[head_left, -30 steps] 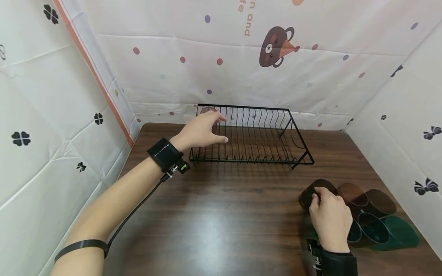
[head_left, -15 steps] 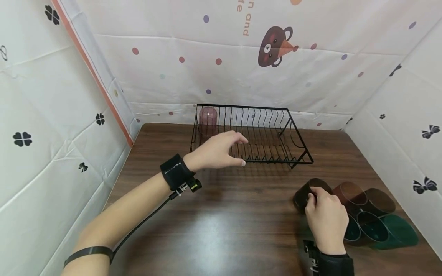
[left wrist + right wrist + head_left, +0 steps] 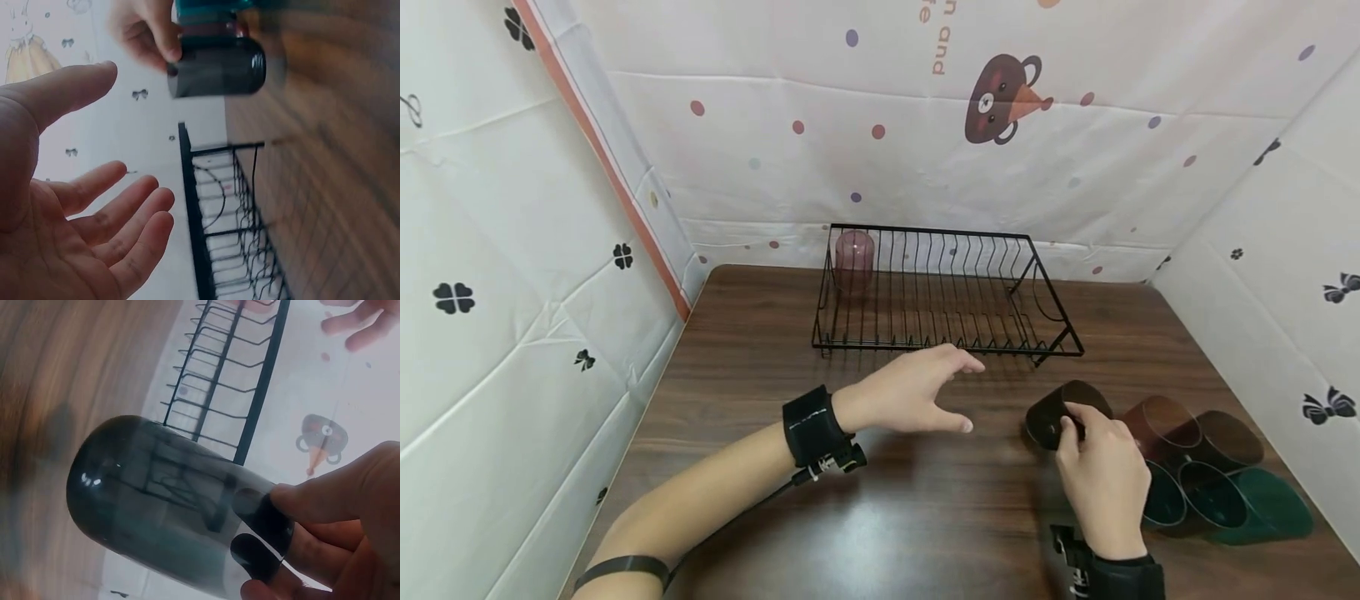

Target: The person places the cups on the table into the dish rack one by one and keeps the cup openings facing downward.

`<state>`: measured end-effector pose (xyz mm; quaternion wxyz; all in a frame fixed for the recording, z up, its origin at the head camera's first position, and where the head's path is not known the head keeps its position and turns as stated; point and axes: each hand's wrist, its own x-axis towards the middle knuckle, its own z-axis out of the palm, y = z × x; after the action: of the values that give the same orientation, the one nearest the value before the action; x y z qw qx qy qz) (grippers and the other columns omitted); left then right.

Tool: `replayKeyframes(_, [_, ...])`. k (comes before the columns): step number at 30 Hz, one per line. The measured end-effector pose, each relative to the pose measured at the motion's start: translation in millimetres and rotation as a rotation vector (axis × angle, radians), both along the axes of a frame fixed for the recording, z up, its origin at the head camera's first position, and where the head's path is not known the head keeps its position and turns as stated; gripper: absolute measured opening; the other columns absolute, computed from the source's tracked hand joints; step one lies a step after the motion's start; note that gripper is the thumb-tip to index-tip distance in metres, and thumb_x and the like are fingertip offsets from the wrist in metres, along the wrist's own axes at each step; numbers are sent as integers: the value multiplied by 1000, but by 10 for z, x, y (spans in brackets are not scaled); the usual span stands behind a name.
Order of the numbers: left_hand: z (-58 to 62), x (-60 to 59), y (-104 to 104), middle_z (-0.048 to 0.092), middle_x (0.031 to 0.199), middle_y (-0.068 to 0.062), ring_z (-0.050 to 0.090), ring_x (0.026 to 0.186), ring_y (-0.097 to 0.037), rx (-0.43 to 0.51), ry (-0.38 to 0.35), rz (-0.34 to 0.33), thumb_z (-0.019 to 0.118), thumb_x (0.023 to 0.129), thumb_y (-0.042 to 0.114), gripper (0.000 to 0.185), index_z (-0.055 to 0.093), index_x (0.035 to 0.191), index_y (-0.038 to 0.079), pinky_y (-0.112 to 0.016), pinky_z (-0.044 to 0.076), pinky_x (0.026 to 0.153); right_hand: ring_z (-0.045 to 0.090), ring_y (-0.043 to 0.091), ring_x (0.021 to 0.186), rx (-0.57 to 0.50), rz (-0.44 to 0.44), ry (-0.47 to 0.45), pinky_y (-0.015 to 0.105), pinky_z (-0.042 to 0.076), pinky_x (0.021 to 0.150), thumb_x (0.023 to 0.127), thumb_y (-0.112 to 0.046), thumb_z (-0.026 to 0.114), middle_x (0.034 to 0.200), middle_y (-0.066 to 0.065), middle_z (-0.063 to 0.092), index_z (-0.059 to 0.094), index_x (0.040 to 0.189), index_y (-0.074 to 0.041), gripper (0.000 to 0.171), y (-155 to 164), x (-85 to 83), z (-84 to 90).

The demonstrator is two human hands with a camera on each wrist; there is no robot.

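My right hand [image 3: 1105,483] pinches the rim of a dark grey see-through cup [image 3: 1043,423] between thumb and fingers. The cup tilts, its mouth toward the hand; in the right wrist view its rounded base [image 3: 94,481] points away from the fingers. My left hand [image 3: 910,392] is over the table in front of the black wire dish rack [image 3: 880,347], thumb and fingers spread, nothing in it. In the left wrist view its palm [image 3: 56,244] faces the dark cup. A pink see-through cup [image 3: 854,258] stands upside down at the rack's left end.
To the right of my right hand several more see-through cups are grouped closely: a reddish-brown cup [image 3: 1159,425], a brown cup [image 3: 1231,442], a green cup [image 3: 1273,504] and teal ones. Patterned white cloth [image 3: 737,167] walls the wooden table [image 3: 760,367] at the back and both sides.
My left hand has drawn back from the pink cup in the rack, moving right and toward me. My right hand has shifted the dark cup slightly left, away from the other cups.
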<state>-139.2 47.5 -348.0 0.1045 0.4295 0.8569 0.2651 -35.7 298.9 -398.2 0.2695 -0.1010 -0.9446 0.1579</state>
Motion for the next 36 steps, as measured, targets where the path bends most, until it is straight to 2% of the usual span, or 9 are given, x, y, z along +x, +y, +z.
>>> replayKeyframes(6, [-163, 102, 103, 49, 151, 3, 54, 134, -14, 29, -4, 2, 77, 88, 48, 77, 43, 152, 21, -33, 48, 107, 63, 36, 75, -4, 22, 28, 40, 41, 45, 94, -9, 69, 88, 22, 74, 74, 112, 0, 21, -67, 35, 44])
replayKeyframes(10, [-280, 159, 156, 47, 154, 3, 52, 137, -15, 48, -35, 25, 77, 87, 48, 82, 39, 154, 22, -34, 47, 109, 62, 34, 71, -10, 42, 37, 32, 35, 45, 93, -9, 70, 86, 21, 73, 75, 112, -2, 21, -109, 60, 66])
replayKeyframes(15, [-453, 222, 245, 40, 160, 0, 45, 143, -16, 52, -72, 51, 78, 86, 49, 94, 28, 160, 22, -36, 43, 114, 61, 30, 66, -41, 64, 23, 27, 32, 45, 93, -11, 71, 89, 20, 74, 76, 113, -4, 21, -159, 91, 99])
replayKeyframes(20, [-636, 244, 308, 31, 165, -3, 41, 147, -19, 42, -123, 85, 80, 85, 49, 104, 17, 164, 21, -38, 43, 114, 66, 28, 70, -105, 111, 26, 29, 41, 50, 91, -9, 74, 90, 15, 75, 77, 111, -6, 20, -232, 112, 111])
replayKeyframes(25, [-793, 225, 334, 33, 164, -6, 46, 143, -22, 58, -190, 131, 80, 85, 49, 107, 13, 164, 24, -41, 47, 109, 70, 22, 78, -202, 187, 28, 20, 49, 68, 89, -6, 77, 88, 6, 76, 78, 107, -8, 19, -309, 121, 111])
replayKeyframes(28, [-844, 217, 341, 38, 161, -6, 49, 140, -21, 75, -218, 141, 80, 85, 50, 105, 14, 164, 25, -41, 49, 107, 70, 18, 81, -249, 218, 14, 11, 47, 76, 89, -4, 77, 89, 3, 76, 78, 107, -9, 19, -354, 120, 100])
replayKeyframes(33, [-871, 209, 337, 41, 159, -1, 51, 138, -18, 97, -224, 148, 79, 85, 49, 101, 18, 163, 26, -40, 48, 107, 71, 18, 82, -290, 246, 9, 8, 46, 77, 89, -3, 76, 90, 1, 76, 78, 107, -11, 20, -424, 116, 77])
replayKeyframes(36, [-882, 214, 330, 46, 155, 1, 56, 129, -14, 111, -211, 145, 80, 85, 49, 98, 23, 161, 27, -34, 49, 101, 72, 18, 82, -325, 264, 3, 6, 45, 77, 90, -3, 75, 91, 1, 77, 78, 108, -11, 19, -459, 121, 73])
